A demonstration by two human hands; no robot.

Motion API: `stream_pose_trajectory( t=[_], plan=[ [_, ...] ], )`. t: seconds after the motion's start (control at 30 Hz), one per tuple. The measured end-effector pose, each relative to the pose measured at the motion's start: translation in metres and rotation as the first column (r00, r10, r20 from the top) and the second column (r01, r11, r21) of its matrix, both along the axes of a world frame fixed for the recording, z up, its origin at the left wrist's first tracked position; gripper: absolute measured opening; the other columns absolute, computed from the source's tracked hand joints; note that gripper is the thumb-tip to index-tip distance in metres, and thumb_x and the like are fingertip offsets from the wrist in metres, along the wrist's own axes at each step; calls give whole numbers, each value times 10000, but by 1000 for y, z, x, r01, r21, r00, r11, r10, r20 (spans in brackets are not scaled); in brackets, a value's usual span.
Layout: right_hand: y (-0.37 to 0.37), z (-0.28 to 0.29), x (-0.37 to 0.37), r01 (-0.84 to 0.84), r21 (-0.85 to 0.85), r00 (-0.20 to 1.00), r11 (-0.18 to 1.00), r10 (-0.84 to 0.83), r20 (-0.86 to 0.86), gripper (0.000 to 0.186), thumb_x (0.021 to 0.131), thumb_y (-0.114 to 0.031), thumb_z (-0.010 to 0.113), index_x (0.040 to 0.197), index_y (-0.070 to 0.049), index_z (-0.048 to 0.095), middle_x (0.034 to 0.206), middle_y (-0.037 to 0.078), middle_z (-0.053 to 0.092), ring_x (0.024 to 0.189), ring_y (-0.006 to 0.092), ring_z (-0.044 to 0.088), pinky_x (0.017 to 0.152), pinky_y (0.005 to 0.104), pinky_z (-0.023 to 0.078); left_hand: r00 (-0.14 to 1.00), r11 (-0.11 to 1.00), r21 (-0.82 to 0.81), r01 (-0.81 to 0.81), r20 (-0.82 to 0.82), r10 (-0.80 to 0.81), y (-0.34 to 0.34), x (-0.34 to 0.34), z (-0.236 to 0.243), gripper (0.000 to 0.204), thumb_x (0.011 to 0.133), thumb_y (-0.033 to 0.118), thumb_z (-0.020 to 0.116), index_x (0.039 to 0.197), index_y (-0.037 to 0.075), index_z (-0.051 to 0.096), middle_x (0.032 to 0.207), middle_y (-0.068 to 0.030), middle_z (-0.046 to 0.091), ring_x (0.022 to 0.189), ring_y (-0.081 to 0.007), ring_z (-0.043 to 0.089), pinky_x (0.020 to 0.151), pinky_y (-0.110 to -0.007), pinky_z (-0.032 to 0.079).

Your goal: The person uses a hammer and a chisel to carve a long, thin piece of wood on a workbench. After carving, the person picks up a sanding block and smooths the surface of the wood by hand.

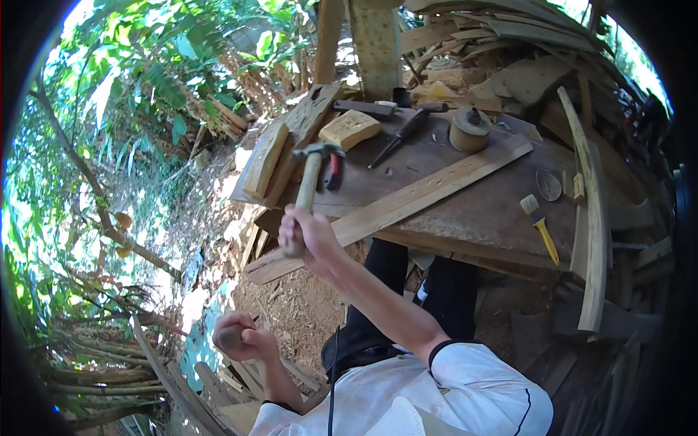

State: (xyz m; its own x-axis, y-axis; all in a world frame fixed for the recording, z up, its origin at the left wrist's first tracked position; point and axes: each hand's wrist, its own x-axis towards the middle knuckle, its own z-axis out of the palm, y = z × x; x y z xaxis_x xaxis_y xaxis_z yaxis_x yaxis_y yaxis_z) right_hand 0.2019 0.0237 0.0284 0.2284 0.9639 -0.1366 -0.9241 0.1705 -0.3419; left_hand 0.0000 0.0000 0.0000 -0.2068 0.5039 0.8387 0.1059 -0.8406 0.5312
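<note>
My right hand [313, 236] is wrapped round the wooden handle of a claw hammer [308, 182], raised with its head up over the near left part of the table. Lower left, my left hand [251, 340] is closed on a rounded brown wooden handle [231, 337]; a small dark tip shows above the thumb, but the rest of the tool is hidden. A long plank [436, 182] lies slantwise across the table [494, 225], its near left end jutting past the edge below my right hand. A red and black handle [334, 171] lies beside the hammer head.
Wood blocks [350, 129] and a dark pointed tool [398, 138] lie at the back. A round wooden container [470, 131], a yellow-handled brush [540, 229] and an oval piece [549, 185] are farther right. Long boards [590, 218] lean at the right edge; scrap wood is heaped behind.
</note>
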Motion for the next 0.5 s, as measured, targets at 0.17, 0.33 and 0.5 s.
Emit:
stream_pose_trajectory(
  t=[0.17, 0.33, 0.5],
  plan=[
    [-108, 2, 31, 72, 120, 922, 990, -112, 370, 119, 1003, -112, 576, 1050, -14, 526, 651, -19, 450, 462, 95, 449, 428, 287, 424, 934, 954, 188, 233, -318, -166, 3, 26, 19, 390, 978, 394, 689, 912, 62, 496, 611, -25, 498, 523, -165, 467, 520, -299, 431],
    [-183, 5, 97, 375, 152, 770, 915, -398, 499, 115, 1024, -105, 535, 1114, -36, 553, 559, -49, 368, 407, 51, 369, 375, 235, 312, 564, 587, 314, 747, -765, -309, 19, 99, 71, 287, 891, 215, 780, 828, 77, 536, 615, -4, 523, 491, -157, 504, 466, -314, 425],
    [-278, -16, 111, 637, 152, 632, 756, -625, 458, 95, 1019, -90, 501, 1072, -25, 544, 520, -30, 345, 361, 60, 294, 342, 263, 262, 439, 165, 407, 898, -842, -312, 11, 220, 59, 325, 865, 228, 768, 723, 123, 495, 613, 32, 406, 487, -114, 443, 429, -266, 349]
  ],
)
